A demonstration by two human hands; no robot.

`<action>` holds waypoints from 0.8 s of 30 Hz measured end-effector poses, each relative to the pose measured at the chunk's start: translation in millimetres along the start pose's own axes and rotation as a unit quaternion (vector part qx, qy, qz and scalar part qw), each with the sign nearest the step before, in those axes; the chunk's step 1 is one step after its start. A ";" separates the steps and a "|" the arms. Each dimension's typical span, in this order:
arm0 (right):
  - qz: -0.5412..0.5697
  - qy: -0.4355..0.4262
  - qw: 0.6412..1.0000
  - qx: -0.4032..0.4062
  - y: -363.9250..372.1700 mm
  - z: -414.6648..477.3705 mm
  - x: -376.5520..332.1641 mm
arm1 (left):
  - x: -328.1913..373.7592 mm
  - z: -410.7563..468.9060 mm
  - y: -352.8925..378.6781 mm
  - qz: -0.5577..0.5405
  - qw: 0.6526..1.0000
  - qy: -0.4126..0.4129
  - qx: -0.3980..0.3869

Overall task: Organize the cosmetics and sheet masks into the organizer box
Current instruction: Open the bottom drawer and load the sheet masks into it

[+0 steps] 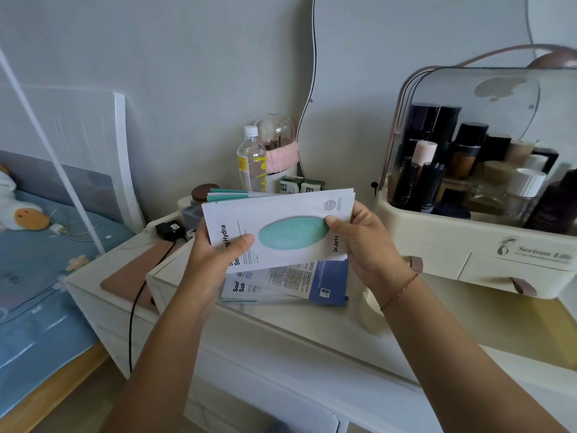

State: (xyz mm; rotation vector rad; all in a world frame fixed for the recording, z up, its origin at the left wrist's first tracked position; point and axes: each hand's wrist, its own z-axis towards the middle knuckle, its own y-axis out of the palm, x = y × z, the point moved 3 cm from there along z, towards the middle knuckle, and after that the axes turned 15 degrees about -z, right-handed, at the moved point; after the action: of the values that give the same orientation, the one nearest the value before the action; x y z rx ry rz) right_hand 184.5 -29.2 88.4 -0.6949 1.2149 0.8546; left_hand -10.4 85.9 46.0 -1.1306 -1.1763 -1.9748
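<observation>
Currently sheet masks (281,220) btwn L hand (215,251), R hand (367,242); fingers (242,242) clamp edges.

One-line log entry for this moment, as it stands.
left hand: grips mask stack | right hand: grips mask stack | loose masks: on dresser beneath | organizer box: at right, bottles inside

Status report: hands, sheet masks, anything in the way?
Left hand and right hand both grip the sheet mask stack. More masks lie on the dresser beneath. Organizer box at right, drawers look shut.
</observation>
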 end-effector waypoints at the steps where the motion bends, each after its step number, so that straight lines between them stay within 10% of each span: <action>1: 0.003 -0.001 1.000 -0.003 -1.2 0.7 -0.5 | 1.8 2.3 -0.6 0.004 1.000 0.002 -0.013; 16: -0.150 0.179 0.969 0.079 3.3 8.8 32.3 | -31.3 3.4 -2.9 0.058 0.997 0.023 0.038; 24: -0.148 -0.008 0.983 0.105 -27.9 -30.9 -20.1 | 27.7 -15.6 37.8 0.076 0.989 0.123 0.008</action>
State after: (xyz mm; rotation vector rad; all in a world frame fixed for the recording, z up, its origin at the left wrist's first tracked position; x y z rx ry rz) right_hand 190.4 -73.2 101.4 -0.6748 1.1329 0.4761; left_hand 0.5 53.6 81.7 -0.9083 -0.9472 -1.9189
